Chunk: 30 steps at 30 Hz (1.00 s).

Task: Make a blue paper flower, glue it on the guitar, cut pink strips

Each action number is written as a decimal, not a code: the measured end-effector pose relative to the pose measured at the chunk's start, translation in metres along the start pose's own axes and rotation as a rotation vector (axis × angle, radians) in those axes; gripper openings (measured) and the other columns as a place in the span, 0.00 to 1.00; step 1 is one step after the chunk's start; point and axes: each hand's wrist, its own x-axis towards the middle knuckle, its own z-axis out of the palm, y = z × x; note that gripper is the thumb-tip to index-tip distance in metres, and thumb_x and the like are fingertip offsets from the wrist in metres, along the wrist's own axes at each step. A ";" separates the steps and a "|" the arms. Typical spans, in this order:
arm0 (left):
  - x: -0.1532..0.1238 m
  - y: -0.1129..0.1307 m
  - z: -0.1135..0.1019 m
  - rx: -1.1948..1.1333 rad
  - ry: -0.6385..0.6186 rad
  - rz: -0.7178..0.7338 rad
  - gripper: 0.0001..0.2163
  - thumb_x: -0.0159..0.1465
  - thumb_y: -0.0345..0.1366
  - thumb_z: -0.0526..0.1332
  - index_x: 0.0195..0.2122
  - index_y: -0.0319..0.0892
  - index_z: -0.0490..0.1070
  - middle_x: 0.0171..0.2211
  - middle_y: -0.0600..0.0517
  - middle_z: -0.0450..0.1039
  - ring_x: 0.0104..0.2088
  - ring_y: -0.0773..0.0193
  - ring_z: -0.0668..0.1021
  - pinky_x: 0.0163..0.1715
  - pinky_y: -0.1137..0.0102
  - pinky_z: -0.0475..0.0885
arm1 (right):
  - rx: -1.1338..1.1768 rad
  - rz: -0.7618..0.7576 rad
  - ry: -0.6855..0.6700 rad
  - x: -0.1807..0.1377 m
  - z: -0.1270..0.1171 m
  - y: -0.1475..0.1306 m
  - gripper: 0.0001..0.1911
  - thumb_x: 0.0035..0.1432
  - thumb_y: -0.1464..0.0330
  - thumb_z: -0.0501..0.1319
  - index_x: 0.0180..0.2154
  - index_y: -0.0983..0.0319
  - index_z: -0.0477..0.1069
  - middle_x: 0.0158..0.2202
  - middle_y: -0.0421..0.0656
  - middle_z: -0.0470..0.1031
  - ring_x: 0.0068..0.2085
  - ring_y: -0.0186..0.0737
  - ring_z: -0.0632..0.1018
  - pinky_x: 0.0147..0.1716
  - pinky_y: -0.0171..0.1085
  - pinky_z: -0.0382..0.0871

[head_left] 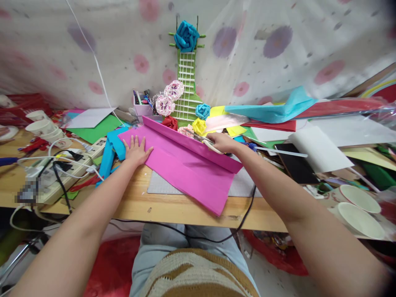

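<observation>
A large magenta sheet of paper (192, 177) lies slantwise across the table, its far edge folded up in a long strip. My left hand (136, 152) rests flat on the sheet's left end with the fingers spread. In my right hand (221, 142) is a pair of scissors (210, 146), held over the folded strip with the blades pointing left and away from me. Whether the blades touch the paper I cannot tell. Under the sheet, part of a grey cutting mat (162, 183) shows.
Behind the sheet stands a green guitar-shaped piece (187, 82) with paper flowers. At left are a power strip (74, 171) with cables and paper cups (43, 127). A phone (295, 165), coloured papers and more cups (360, 220) crowd the right. A black cable (198, 237) hangs before the table edge.
</observation>
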 end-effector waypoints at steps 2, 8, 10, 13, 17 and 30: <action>-0.002 0.002 -0.003 -0.013 0.026 0.004 0.35 0.61 0.56 0.41 0.64 0.37 0.49 0.65 0.37 0.43 0.65 0.44 0.42 0.58 0.44 0.33 | -0.101 -0.010 0.019 0.003 0.000 0.005 0.19 0.59 0.57 0.48 0.38 0.64 0.69 0.36 0.48 0.73 0.34 0.39 0.70 0.30 0.33 0.56; -0.020 0.018 -0.015 -0.069 0.088 0.003 0.32 0.61 0.50 0.49 0.62 0.33 0.52 0.64 0.35 0.46 0.65 0.43 0.44 0.59 0.45 0.37 | -0.283 -0.058 0.048 0.008 0.000 0.010 0.19 0.57 0.58 0.53 0.44 0.63 0.69 0.39 0.50 0.70 0.35 0.41 0.71 0.32 0.34 0.56; -0.030 0.023 -0.018 -0.110 0.087 -0.011 0.31 0.60 0.46 0.52 0.60 0.33 0.55 0.63 0.34 0.47 0.64 0.43 0.46 0.60 0.46 0.39 | -0.286 -0.064 0.075 0.007 -0.001 0.009 0.19 0.57 0.58 0.53 0.44 0.63 0.69 0.39 0.50 0.69 0.35 0.41 0.71 0.32 0.34 0.56; -0.048 0.027 -0.019 -0.231 0.153 -0.027 0.24 0.59 0.42 0.55 0.55 0.36 0.62 0.61 0.36 0.53 0.63 0.45 0.53 0.61 0.49 0.44 | -0.269 -0.061 0.120 0.005 -0.003 0.008 0.19 0.58 0.57 0.51 0.43 0.64 0.69 0.37 0.49 0.69 0.36 0.41 0.70 0.32 0.34 0.56; -0.066 0.027 -0.020 -0.626 0.380 -0.299 0.20 0.54 0.39 0.61 0.47 0.40 0.66 0.53 0.40 0.62 0.58 0.51 0.62 0.58 0.55 0.56 | -0.252 -0.089 0.170 0.001 -0.004 0.006 0.19 0.58 0.57 0.51 0.41 0.64 0.69 0.35 0.48 0.68 0.34 0.40 0.69 0.32 0.34 0.55; -0.061 0.037 -0.031 -1.350 -0.116 -0.605 0.04 0.54 0.29 0.60 0.29 0.39 0.64 0.18 0.52 0.69 0.16 0.66 0.72 0.20 0.69 0.71 | -0.204 -0.116 0.217 -0.009 -0.005 -0.011 0.18 0.58 0.58 0.51 0.41 0.64 0.68 0.35 0.48 0.67 0.38 0.42 0.68 0.35 0.34 0.56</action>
